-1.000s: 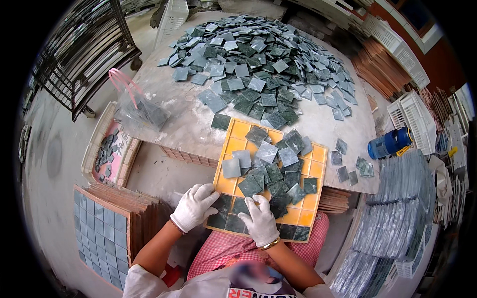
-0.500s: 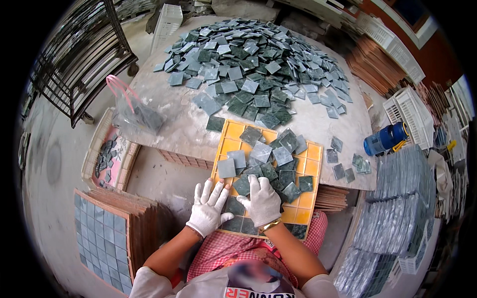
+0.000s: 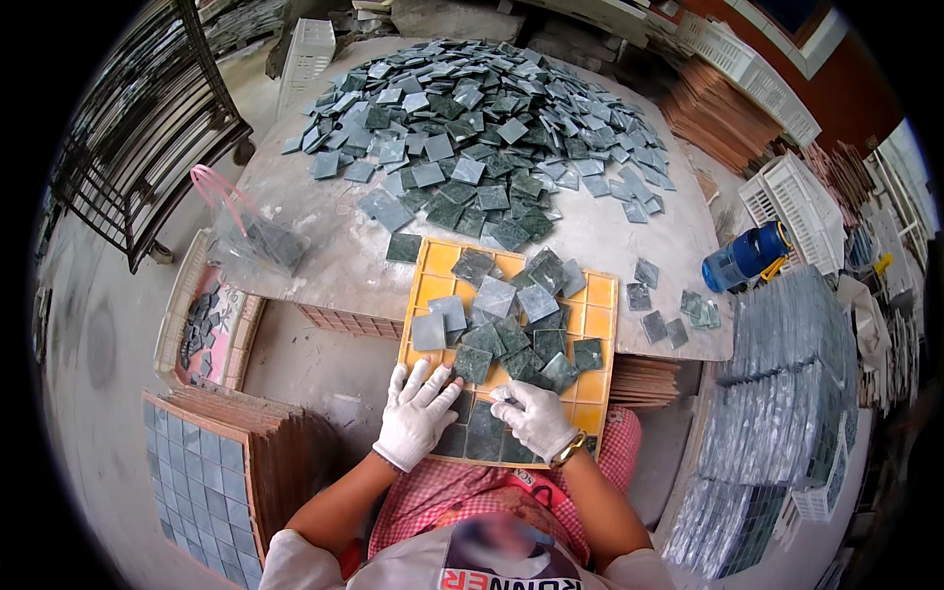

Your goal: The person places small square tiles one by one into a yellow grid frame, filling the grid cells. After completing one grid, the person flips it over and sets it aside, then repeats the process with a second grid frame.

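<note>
Loose green tiles (image 3: 495, 296) heaped mid-tray on the yellow tray (image 3: 435, 287); flat tiles (image 3: 485, 425) in its near rows. Left hand (image 3: 411, 413) open, fingers spread over tray's near-left part; right hand (image 3: 539, 421) curled over near rows, can't tell if it grips a tile. Best: left steadies tray, right squares each tile between ridges, no overlap. Bench (image 3: 344, 265) under tray's far part; big tile pile (image 3: 472, 108) beyond tray.

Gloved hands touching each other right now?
Apart. The head view shows dark green square tiles in the yellow grid tray plainly visible between the left hand and right hand.
</note>
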Tool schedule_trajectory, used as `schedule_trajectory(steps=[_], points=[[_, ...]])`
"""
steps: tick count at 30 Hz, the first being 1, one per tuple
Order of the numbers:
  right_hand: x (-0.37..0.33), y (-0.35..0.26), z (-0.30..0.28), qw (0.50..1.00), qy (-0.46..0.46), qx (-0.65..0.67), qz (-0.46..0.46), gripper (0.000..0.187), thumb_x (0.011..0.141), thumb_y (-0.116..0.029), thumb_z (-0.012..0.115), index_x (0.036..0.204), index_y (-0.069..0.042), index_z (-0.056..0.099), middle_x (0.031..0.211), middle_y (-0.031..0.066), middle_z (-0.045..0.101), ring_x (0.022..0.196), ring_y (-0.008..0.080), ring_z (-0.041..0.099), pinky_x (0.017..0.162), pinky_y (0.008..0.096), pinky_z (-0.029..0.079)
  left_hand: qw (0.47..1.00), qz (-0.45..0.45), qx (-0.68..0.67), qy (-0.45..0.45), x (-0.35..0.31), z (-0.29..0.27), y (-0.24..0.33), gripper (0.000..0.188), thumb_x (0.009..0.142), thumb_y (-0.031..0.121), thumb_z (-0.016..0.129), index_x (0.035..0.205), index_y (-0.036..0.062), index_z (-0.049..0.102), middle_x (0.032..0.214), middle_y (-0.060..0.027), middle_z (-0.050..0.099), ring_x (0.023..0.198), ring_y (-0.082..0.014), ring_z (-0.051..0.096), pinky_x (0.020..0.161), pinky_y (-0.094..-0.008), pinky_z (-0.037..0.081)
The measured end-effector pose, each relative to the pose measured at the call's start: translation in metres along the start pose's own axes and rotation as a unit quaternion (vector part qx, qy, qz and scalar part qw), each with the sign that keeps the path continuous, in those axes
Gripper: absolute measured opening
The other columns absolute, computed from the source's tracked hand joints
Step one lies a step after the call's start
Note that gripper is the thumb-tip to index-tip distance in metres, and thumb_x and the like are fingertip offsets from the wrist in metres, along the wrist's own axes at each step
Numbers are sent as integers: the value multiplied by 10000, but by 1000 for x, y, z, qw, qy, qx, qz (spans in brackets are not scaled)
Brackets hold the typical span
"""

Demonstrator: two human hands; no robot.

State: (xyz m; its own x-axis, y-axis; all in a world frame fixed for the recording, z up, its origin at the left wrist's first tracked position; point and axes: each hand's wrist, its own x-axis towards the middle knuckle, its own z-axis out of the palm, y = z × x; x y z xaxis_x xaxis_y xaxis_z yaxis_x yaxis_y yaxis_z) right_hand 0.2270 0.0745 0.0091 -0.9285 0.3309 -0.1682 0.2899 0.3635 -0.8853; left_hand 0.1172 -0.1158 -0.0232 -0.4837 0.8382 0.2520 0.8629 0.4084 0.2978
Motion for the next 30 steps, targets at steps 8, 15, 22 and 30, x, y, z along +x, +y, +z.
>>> schedule_trajectory(steps=[8, 15, 22, 30], points=[[-28, 10, 17, 948, 53, -205, -238, 217, 810, -181, 674, 999, -79, 645, 992, 55, 622, 904, 251, 616, 766, 360, 511, 997, 29, -62, 23, -7, -17, 9, 473, 679, 169, 732, 1137, 109, 628, 1224, -97, 551, 1214, -336, 465, 1028, -490, 354], [-44, 19, -13, 945, 155, -272, -100, 572, 716, -329, 761, 1196, -95, 557, 1093, 82, 594, 962, 270, 595, 805, 379, 499, 993, 72, -94, -30, 14, -9, 35, 600, 637, 237, 765, 1192, 89, 591, 1186, -86, 538, 1107, -312, 508, 927, -423, 433], [-37, 23, -11, 930, 184, -309, -71, 657, 689, -202, 748, 1277, -112, 469, 1097, 121, 533, 965, 294, 577, 805, 391, 494, 995, 52, -83, -35, 28, -10, 34, 639, 580, 303, 802, 1123, 78, 550, 1138, -103, 509, 1066, -326, 499, 883, -434, 436], [-50, 30, -49, 970, 9, -201, -134, 601, 669, -88, 757, 1208, -60, 493, 1163, 123, 524, 1055, 321, 550, 902, 395, 473, 996, 40, -76, -24, 27, -4, 35, 521, 592, 250, 792, 1066, 114, 623, 1091, -87, 526, 1005, -315, 520, 840, -431, 452]])
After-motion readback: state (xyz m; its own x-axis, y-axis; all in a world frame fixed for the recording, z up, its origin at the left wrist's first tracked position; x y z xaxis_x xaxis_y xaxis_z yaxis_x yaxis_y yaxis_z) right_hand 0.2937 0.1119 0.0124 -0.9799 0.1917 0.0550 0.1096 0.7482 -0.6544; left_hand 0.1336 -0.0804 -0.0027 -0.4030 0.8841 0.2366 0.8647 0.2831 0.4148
